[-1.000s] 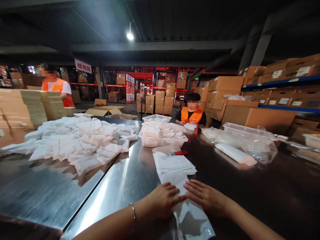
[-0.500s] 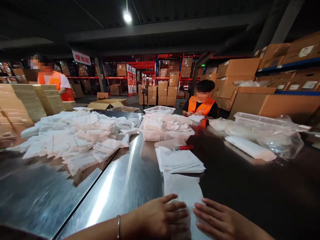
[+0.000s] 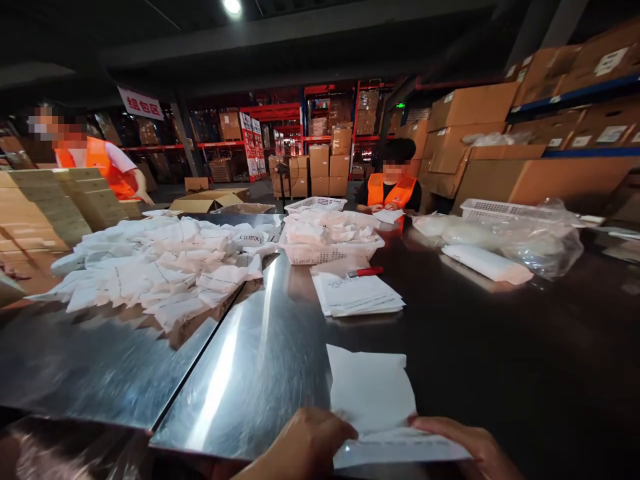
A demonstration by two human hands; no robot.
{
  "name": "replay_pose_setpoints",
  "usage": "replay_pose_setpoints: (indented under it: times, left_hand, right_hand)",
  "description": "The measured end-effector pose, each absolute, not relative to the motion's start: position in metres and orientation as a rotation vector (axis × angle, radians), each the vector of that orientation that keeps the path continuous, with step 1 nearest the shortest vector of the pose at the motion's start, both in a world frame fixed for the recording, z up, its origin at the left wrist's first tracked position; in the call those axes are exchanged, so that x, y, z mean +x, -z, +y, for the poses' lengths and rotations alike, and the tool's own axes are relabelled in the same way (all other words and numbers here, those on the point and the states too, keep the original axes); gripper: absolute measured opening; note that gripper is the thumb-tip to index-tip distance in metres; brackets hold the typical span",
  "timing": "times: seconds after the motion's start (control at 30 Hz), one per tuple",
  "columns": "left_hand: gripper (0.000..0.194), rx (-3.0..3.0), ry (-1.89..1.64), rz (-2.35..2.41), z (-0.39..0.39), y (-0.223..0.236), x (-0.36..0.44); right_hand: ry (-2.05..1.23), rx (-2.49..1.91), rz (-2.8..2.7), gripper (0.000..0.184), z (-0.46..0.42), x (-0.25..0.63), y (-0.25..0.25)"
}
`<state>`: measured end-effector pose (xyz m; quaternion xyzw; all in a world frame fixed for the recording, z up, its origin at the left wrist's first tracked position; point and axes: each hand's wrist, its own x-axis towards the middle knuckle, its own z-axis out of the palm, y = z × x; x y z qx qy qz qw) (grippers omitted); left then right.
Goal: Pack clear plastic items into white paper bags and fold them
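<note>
White sheet pinched in both hands at its near end

Your left hand pinches the sheet at its near left, fingers curled in; your right hand pinches the near strip toward its right end, fingers fairly straight, thumb not clear. The sheet lies on the bench right in front of you, far end flat, near end turned into a strip between your hands.

Handling, judged by look: light, thin, soft, creases easily, probably slides on smooth metal. Little risk of breaking. Best grip: both ends of the strip, fingertips only, pulled evenly.

Counts: one sheet in hand; one stack beyond it, layers too tight to count; one red tool on the stack. White baskets, three: a full one, one behind it, one at right. One heap of white packets at left, overlapping, no exact count. One white roll beside clear plastic. Co-workers in orange vests, two: one left, one across.
</note>
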<state>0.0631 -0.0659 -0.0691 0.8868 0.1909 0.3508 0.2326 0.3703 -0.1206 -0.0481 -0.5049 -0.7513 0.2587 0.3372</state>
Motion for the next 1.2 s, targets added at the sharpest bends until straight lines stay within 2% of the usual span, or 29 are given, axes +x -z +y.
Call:
replay_pose_setpoints:
  times: [0.1,0.27,0.4,0.73,0.93,1.0,1.07,1.13,1.2]
  left_hand:
    - [0.04,2.075,-1.147,0.928,-0.084,0.083,0.073]
    - [0.06,1.567,-1.281,1.399,-0.093,0.081,0.09]
    - [0.062,1.542,-1.234,1.492,-0.09,0.072,0.095]
    - [0.034,1.72,-1.06,1.655,-0.087,0.071,0.102]
    - [0.031,1.929,-0.873,1.848,-0.077,0.05,0.098]
    - [0.028,2.012,-0.84,1.956,-0.077,0.04,0.094]
    - [0.028,2.171,-1.001,1.935,-0.078,0.031,0.096]
    - [0.033,2.389,-1.25,1.681,-0.075,0.028,0.106]
    - [0.041,2.569,-1.278,1.352,-0.068,0.033,0.124]
  right_hand:
    - [-0.691,-1.472,-1.669,0.063,-0.13,0.351,0.053]
    - [-0.483,-1.634,-1.416,0.076,-0.131,0.326,0.057]
    - [-0.364,-1.718,-1.377,0.074,-0.127,0.316,0.06]
    - [-0.267,-1.759,-1.455,0.078,-0.117,0.314,0.056]
    - [-0.272,-1.917,-1.577,0.06,-0.106,0.321,0.054]
    - [-0.147,-1.959,-1.545,0.057,-0.105,0.322,0.055]
    - [0.122,-1.927,-1.513,0.061,-0.103,0.317,0.053]
    - [0.43,-1.801,-1.55,0.058,-0.097,0.306,0.053]
    - [0.553,-1.636,-1.739,0.052,-0.086,0.293,0.059]
